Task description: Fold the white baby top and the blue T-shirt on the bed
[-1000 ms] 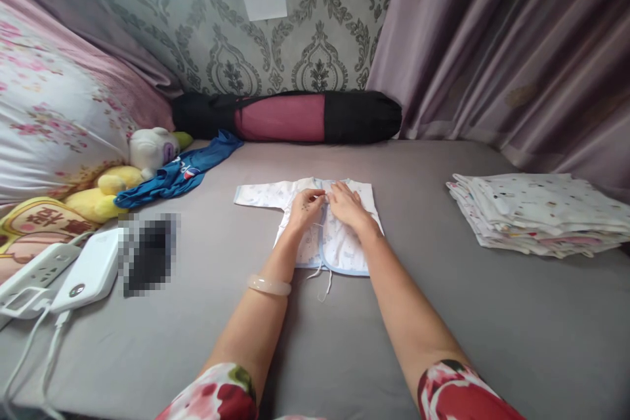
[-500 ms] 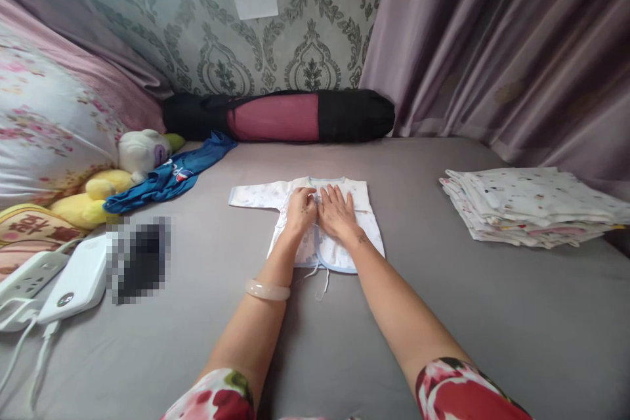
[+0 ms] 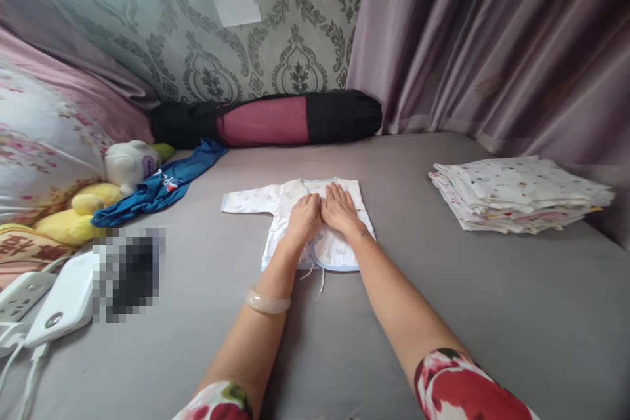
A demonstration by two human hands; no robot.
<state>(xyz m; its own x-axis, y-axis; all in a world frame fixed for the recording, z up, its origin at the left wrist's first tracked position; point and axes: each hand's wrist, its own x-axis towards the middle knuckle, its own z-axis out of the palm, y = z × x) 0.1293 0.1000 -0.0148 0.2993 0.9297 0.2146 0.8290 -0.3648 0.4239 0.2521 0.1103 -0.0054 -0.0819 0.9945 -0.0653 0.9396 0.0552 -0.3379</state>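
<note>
A small white baby shirt [image 3: 339,254] with blue edging and a faint print lies flat on the grey bed sheet. Its left sleeve stretches out sideways, while no sleeve sticks out on the right. Thin white ties hang from the lower hem. My left hand [image 3: 306,216] rests on the middle of the shirt's front, fingers extended. Beside it, my right hand [image 3: 340,210] lies flat on the right half of the chest with fingers stretched forward. The two hands nearly touch, and cover part of the front opening.
To the right sits a stack of folded printed cloths [image 3: 522,193]. A long black and pink bag [image 3: 266,121] lies along the wall. On the left are a blue cloth [image 3: 162,187], plush toys [image 3: 130,164], a white power bank [image 3: 63,302] and a power strip [image 3: 22,295] with cables.
My left hand has gone from curled fingers to straighter ones laid on the shirt. My right hand's spread fingers have drawn closer together. The camera view has shifted slightly.
</note>
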